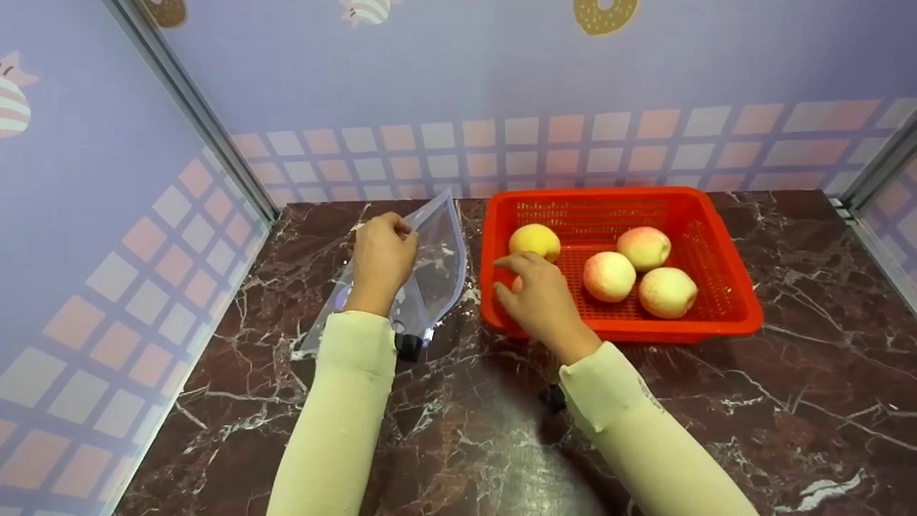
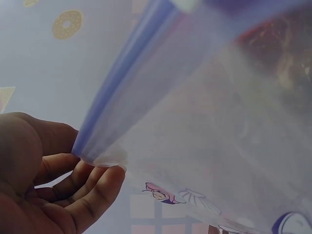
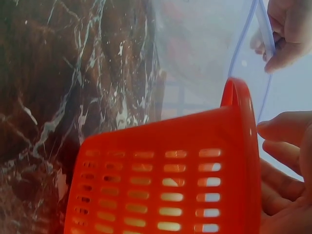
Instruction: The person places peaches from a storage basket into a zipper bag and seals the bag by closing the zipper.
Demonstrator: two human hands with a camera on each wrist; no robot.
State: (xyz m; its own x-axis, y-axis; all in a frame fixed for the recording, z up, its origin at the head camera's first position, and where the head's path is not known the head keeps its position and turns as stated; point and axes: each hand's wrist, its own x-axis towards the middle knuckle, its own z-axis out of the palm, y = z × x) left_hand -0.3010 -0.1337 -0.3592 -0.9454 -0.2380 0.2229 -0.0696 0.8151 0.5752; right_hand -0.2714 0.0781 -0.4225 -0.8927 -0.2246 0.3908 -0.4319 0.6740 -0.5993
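My left hand (image 1: 383, 254) pinches the top edge of a clear zip bag (image 1: 443, 251) with a purple seal strip. The bag (image 2: 195, 131) hangs with its mouth spread apart, printed with small cartoon figures in the left wrist view. My right hand (image 1: 539, 301) is over the left rim of a red plastic basket (image 1: 738, 287), its fingers spread and loosely bent. Below that hand a peach (image 1: 517, 284) is mostly hidden. Inside the basket are a yellow peach (image 1: 535, 241) and several blushed peaches (image 1: 609, 276). In the right wrist view the fingertips (image 3: 273, 127) are right at the rim.
Basket and bag are on a dark red marbled tabletop (image 1: 458, 430). A patterned back wall (image 1: 458, 93) rises behind them, with a side panel (image 1: 107, 287) at the left. Black wrist cameras (image 1: 408, 347) are worn under the sleeves.
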